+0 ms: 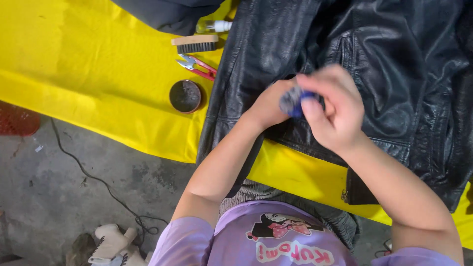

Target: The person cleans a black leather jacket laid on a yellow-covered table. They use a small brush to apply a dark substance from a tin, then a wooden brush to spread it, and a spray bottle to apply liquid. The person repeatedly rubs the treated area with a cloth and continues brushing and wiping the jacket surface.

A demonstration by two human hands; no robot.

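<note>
Black leather jacket point(374, 64), creased and glossy, spread flat across the upper right of the frame. Small blue-and-grey cloth point(291, 101), bunched, at frame centre, just above the jacket's lower front.

We are looking steeply down from one head-worn camera, close over our own arms, which are entering from the bottom edge. We are facing a yellow sheet point(98, 64) running across the frame, with grey floor point(74, 187) showing below.

Both bare forearms are extended forward, left hand point(270, 106) and right hand point(332, 106) brought together, fingers curled, thumbs pressed inward.
</note>
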